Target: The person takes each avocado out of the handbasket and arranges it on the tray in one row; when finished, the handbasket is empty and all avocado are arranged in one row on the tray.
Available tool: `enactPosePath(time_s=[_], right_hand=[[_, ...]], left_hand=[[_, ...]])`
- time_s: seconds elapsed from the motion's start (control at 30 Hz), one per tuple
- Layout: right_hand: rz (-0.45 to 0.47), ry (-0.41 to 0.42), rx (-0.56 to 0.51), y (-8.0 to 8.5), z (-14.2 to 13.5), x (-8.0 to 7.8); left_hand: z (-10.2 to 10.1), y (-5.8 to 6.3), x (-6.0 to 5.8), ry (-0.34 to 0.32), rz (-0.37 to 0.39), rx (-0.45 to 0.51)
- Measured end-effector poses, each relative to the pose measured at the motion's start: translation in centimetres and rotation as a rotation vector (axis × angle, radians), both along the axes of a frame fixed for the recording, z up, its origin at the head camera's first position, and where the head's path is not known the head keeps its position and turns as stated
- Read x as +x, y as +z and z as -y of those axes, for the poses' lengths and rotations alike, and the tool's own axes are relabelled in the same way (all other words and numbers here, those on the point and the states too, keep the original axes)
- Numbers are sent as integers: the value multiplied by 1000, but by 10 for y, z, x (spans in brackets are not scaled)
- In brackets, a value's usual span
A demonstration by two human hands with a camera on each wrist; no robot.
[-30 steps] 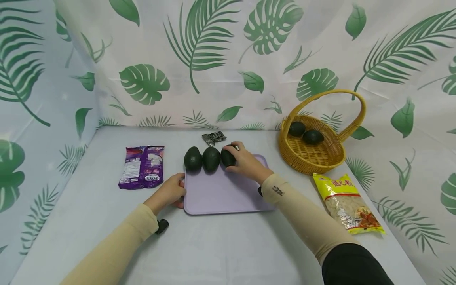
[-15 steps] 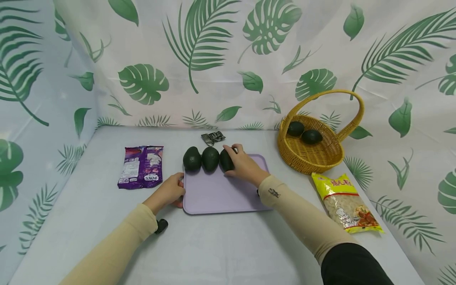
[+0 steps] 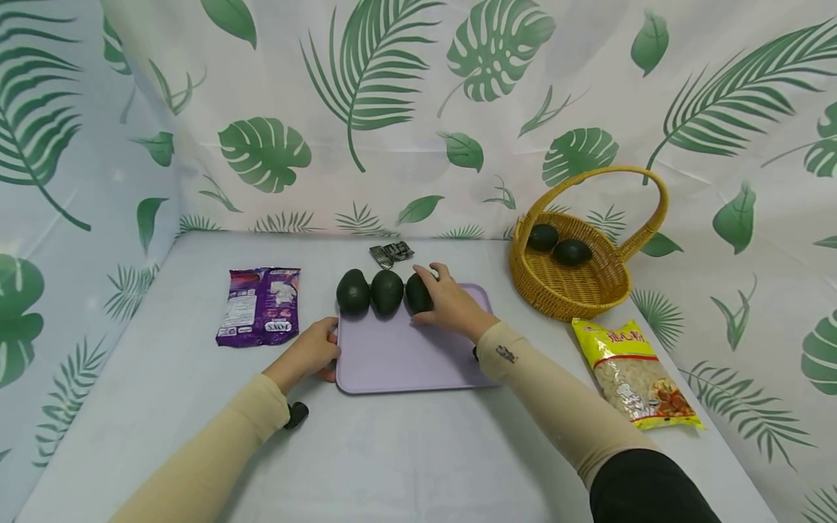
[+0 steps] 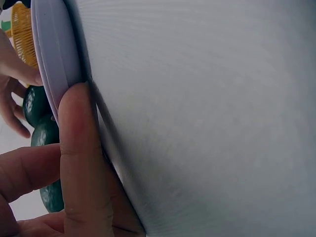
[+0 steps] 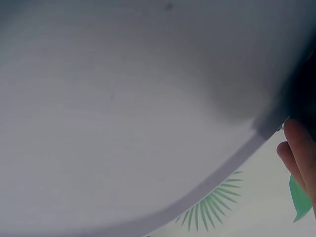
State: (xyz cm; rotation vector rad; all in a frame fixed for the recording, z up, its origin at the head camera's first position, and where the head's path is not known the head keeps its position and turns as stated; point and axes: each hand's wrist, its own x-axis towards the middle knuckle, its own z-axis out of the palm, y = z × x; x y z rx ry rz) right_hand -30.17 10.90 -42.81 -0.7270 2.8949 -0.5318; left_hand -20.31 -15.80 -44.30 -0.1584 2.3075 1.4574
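Three dark green avocados stand in a row along the back of a lilac tray point(image 3: 405, 356): a left avocado point(image 3: 353, 292), a middle avocado point(image 3: 387, 293) and a right avocado point(image 3: 417, 293). My right hand point(image 3: 453, 301) holds the right one, thumb on the near side and fingers over the far side, partly covering it. My left hand point(image 3: 310, 351) grips the tray's left edge; in the left wrist view a finger point(image 4: 79, 148) lies against the rim. The right wrist view shows the tray surface point(image 5: 123, 123) and fingertips at its right edge.
A yellow wicker basket point(image 3: 532, 290) with two more avocados stands at the back right. A yellow pasta bag point(image 3: 637, 378) lies in front of it. On the left is a purple packet point(image 3: 260, 307); small dark sachets point(image 3: 392, 253) lie behind the avocados.
Both hands stay nearly where they were. The fingers of my right hand have shifted slightly on the right avocado, leaving a little more of it showing.
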Motion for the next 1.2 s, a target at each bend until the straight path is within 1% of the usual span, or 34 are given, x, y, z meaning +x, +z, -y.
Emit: enactPosePath(time_s=[0.13, 0.27, 0.43, 0.57, 0.73, 0.87, 1.0, 1.1, 1.2], right_hand=[[6, -11, 3, 1, -2, 0], [5, -17, -29, 5, -3, 1], [-24, -13, -69, 17, -9, 1], [-48, -25, -74, 28, -21, -1], [-56, -61, -91, 40, -48, -6], [-55, -101, -115, 53, -76, -5], [-74, -143, -132, 67, -105, -5], [-80, -185, -113, 77, -128, -7], [-49, -236, -87, 87, -150, -11]], left_hand=[[0, 0, 0, -4, -2, 3], [0, 1, 1, 0, -2, 6], [-1, 1, 1, 2, -6, 7], [-1, 0, 1, 1, -3, 12], [-1, -1, 1, -4, 2, 21], [-1, -1, 1, -8, 5, 24], [-1, -1, 1, -5, 3, 26], [-1, -1, 1, -2, -2, 28], [-2, -2, 2, -5, -4, 33]])
